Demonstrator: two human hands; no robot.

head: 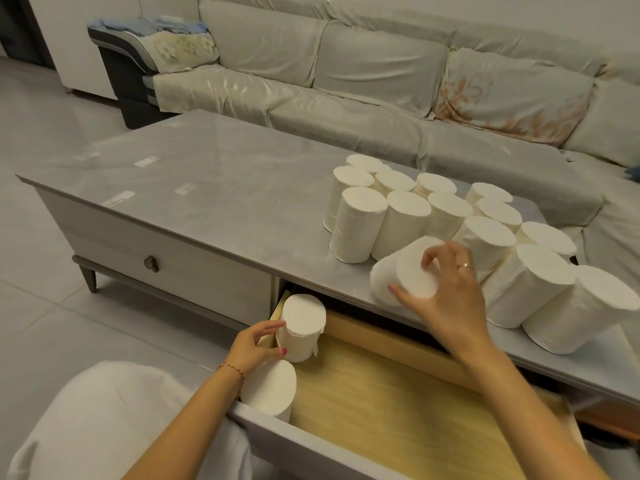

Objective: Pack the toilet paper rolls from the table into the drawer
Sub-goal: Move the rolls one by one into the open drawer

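Note:
Several white toilet paper rolls (360, 220) stand upright in a cluster on the right half of the grey table (214, 188). My right hand (446, 292) grips one tilted roll (405, 275) at the table's front edge, fingers over its flat end. Below, the wooden drawer (398, 403) is pulled open. My left hand (252, 344) holds an upright roll (303, 325) at the drawer's far left corner. Another roll (270, 389) stands in the drawer's near left corner, just in front of my left wrist.
A closed drawer with a round knob (151, 263) sits left of the open one. A covered grey sofa (381, 81) runs behind the table. My white-clad knee (104, 420) is at the lower left, beside the drawer front. Tiled floor lies to the left.

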